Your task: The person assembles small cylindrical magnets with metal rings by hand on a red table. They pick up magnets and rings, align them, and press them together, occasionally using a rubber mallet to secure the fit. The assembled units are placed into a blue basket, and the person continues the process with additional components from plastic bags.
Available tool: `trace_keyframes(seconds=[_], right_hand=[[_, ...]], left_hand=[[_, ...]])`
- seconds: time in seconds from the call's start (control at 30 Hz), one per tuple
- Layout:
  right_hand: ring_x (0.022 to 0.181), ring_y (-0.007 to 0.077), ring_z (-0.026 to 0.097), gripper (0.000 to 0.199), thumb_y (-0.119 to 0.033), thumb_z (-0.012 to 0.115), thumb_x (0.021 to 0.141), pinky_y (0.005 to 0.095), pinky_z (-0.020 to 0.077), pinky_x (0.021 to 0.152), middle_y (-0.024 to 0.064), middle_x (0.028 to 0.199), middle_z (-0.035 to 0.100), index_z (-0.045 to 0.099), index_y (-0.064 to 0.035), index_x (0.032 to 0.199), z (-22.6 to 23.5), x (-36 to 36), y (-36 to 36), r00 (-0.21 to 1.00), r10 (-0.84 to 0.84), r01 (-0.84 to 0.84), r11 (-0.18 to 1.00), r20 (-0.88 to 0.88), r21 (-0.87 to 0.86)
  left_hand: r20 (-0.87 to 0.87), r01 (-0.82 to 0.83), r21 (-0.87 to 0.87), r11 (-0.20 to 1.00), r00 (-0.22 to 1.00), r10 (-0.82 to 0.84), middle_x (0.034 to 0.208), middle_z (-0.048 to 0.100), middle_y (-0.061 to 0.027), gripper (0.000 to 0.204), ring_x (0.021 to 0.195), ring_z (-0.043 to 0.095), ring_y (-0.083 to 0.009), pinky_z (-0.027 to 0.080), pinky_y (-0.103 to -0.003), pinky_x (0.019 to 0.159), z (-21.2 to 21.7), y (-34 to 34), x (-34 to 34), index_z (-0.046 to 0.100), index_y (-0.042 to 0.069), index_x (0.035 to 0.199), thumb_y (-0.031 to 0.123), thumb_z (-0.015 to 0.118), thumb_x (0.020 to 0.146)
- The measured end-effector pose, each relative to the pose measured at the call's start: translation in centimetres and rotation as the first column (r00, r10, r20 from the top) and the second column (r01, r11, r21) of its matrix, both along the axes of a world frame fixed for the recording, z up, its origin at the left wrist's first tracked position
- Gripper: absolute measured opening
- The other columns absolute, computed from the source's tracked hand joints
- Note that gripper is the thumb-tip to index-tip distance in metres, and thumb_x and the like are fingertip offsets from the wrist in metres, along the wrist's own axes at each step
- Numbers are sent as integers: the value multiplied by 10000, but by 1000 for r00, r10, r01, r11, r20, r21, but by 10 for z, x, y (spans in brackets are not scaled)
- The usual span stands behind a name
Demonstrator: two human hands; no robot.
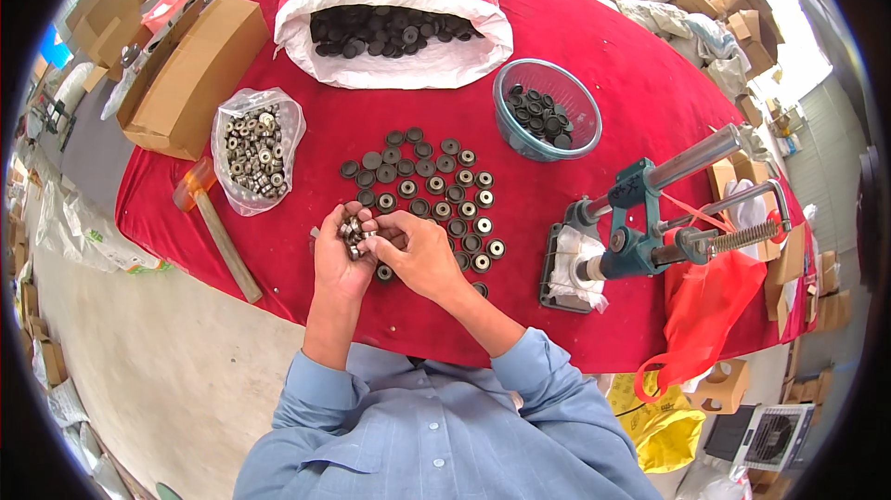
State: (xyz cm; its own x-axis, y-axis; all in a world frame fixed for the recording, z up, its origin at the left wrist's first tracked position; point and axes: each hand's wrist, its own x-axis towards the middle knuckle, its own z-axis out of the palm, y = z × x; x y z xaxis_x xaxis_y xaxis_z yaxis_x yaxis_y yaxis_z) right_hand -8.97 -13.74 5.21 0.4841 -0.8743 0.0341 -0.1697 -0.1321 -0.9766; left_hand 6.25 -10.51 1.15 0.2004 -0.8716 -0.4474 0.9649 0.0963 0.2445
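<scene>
Workshop: hand press (640, 221), stacked cartons (111, 8)

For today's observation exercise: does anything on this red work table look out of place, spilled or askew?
Nothing looks spilled or damaged. The black discs lie in loose rows on the red cloth, the left hand cups small metal bearings and the right hand picks at them. Only the hammer overhangs the table edge.

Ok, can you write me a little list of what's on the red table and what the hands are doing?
left hand: cupped palm up, holding small metal rings
right hand: fingertips at that pile
black discs: laid in rows on the red cloth
white sack: open, with loose black discs inside
glass bowl: holds more black discs
clear bag: full of metal rings
hand press: blue-green, right of the hands
mallet: left of the hands
</scene>
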Motion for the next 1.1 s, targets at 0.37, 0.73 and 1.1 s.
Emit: trace_keyframes(seconds=[0.37,0.73,1.1], right_hand=[[781,119,734,267,-54,779,897,283,604,722,92,927,770,717,26,1144,6,4,-4,993,-116,114,991,-25,-71],[803,298,704,256,-53,800,864,392,589,714,97,943,667,767,-64,1118,11,-2,-6,946,-86,-97,844,-313,-527],[824,199,752,143,-18,765,886,326,588,729,103,971,767,770,-12,1029,11,-6,-79,965,-201,96,868,-167,-488]], left_hand=[[-93,-47,12,999,995,48,1146,661,-143,213,1033,649,-258,601,-416,949,6,3,-22,611,5,1210,165,499,1125],[-286,-29,30,999,957,37,1392,624,-215,296,1301,605,-365,480,-556,1166,26,24,-25,595,-12,1317,158,432,1136],[-218,178,57,982,962,-161,938,628,-79,250,694,519,-122,384,-229,495,15,59,-21,633,3,1216,221,557,1117]])
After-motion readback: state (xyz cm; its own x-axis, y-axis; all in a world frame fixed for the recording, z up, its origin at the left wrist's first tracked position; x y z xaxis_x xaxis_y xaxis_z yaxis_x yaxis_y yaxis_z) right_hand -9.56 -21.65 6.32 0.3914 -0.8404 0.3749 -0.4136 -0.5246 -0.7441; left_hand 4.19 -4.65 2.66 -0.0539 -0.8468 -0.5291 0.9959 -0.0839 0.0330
